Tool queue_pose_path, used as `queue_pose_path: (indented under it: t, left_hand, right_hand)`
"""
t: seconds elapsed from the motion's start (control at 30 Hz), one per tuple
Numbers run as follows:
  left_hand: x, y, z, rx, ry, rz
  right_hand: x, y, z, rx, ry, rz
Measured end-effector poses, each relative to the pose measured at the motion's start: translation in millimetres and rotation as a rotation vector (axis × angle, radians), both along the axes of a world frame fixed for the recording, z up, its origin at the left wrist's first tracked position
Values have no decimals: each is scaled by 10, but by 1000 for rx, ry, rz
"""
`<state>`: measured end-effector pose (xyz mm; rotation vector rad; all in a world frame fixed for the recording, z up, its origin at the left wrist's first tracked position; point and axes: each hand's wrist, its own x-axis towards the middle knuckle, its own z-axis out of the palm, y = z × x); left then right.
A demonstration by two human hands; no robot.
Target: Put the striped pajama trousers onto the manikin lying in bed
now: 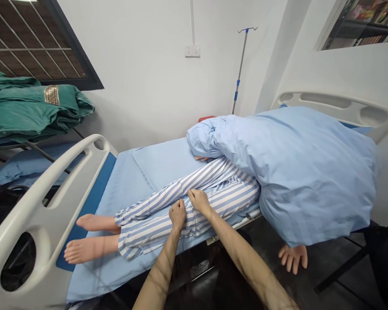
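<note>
A figure in blue-and-white striped trousers lies on a hospital bed with a light blue sheet. A light blue quilt covers its upper body, and its bare feet point left. My left hand is closed on the striped trouser cloth over the nearer leg. Just to its right, my right hand is also closed, pinching the same cloth near the knee. A pale hand of the figure hangs out below the quilt at the bed's near edge.
The white footboard stands at the left and the headboard at the right. A drip stand rises by the far wall. Folded green cloth lies on a neighbouring bed at the left. The floor below is dark.
</note>
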<state>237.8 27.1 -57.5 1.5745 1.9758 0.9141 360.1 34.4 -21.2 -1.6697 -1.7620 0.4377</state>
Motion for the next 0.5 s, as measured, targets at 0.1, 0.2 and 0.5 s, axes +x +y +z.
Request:
queue_pose_path:
  t: [0.1,0.2,0.5]
  left_hand:
    - [-16,-2,-14,22,-45,-17]
    - [3,5,32,39,-103,-25]
    - [724,4,75,68,-413,3]
  right_hand:
    - [56,-88,-233,-99,-112,-57]
    - [91,-77,-356,-102,-37,-70]
    - [220,67,-508,57,493,-154]
